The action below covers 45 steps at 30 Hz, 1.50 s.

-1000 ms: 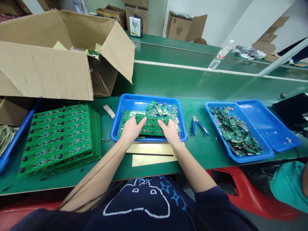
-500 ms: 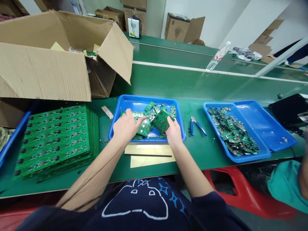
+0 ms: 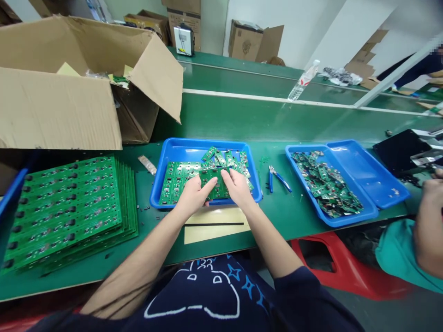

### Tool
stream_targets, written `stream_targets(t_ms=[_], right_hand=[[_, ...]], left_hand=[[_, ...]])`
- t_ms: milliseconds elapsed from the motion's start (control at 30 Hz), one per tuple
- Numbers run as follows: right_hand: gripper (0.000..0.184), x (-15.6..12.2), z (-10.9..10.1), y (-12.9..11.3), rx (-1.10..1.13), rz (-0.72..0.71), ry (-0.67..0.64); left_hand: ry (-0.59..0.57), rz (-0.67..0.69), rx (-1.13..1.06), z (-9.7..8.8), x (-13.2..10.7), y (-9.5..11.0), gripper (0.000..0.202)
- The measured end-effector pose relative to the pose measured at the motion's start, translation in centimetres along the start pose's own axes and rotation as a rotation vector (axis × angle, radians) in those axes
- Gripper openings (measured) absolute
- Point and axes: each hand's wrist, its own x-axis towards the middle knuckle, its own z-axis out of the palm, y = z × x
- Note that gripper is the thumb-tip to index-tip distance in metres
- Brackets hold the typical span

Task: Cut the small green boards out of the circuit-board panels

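L hand [image 3: 193,194] and R hand [image 3: 238,186] are both closed on one green PCB strip [image 3: 214,183], fingers on top, one hand gripping each end. The strip sits low over the near half of the ctr blue tray [image 3: 194,146]. Tray contents: a larger PCB panel section [image 3: 174,179] lying flat at left, and loose small PCBs [image 3: 226,157] heaped at far right. Just right of this tray, blue-handled cutters [image 3: 278,179] lie on the green bench [image 3: 294,207]. Further right, a second blue tray [image 3: 349,220] holds a pile of small cut boards [image 3: 323,183]. A third blue tray [image 3: 370,170] overlaps its right side and holds a few scraps only. Left of the ctr tray is a fanned stack of full PCB panels [image 3: 65,207]. Beyond the stack is an open cardboard box [image 3: 62,110], contents mostly hidden. A yellow sheet [image 3: 214,226] lies at the near bench edge, below the wrists. A co-worker's hand [image 3: 429,221] shows at far right.
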Motion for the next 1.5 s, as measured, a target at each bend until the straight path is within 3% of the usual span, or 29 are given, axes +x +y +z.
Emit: stream_targets(t_ms=[167,367,467,533,600,667,833,1100,1200,1267,1400,1500], right_hand=[[0.034,0.3,0.8,0.7,-0.437,-0.024,0.102],[0.039,0.4,-0.7,0.5,-0.639,0.077,0.171],[0.043,0.2,-1.0,-0.1,-0.583,0.025,0.228],[0.041,0.0,-0.6,-0.3,-0.377,-0.003,0.129],[0.035,-0.1,0.1,-0.1,-0.172,0.019,0.010],[0.027,-0.2,0.8,0.2,-0.090,0.040,0.019],[0.021,-0.1,1.8,1.1,-0.163,-0.005,0.121],[0.020,0.0,1.3,1.1,-0.505,0.130,0.076],[0.032,0.2,-0.1,0.7,-0.612,0.172,0.066],[0.043,0.3,-1.2,0.4,-0.684,0.214,0.086],[0.053,0.2,-2.5,-0.1,-0.679,0.201,0.169],[0.044,0.2,-1.9,-0.1,-0.561,0.060,0.120]], left_hand=[[0.240,0.097,0.323,1.8,1.1,-0.7,0.036],[0.056,0.011,0.191,1.1,1.9,-0.7,0.037],[0.042,-0.019,0.044,0.9,1.8,-0.2,0.033],[0.051,-0.001,-0.001,1.1,1.7,0.0,0.031],[0.094,0.029,0.098,1.5,1.8,0.2,0.031],[0.127,0.051,0.302,1.8,1.9,0.3,0.031],[0.080,-0.005,0.631,2.4,2.1,0.4,0.040],[0.041,-0.064,0.700,4.1,2.0,0.8,0.045],[-0.006,-0.041,0.736,3.5,1.8,1.8,0.059],[0.022,-0.050,0.803,2.4,1.6,2.3,0.069],[0.211,-0.090,0.993,-0.6,1.3,2.0,0.060],[0.163,-0.091,1.046,-2.1,1.3,0.7,0.054]])
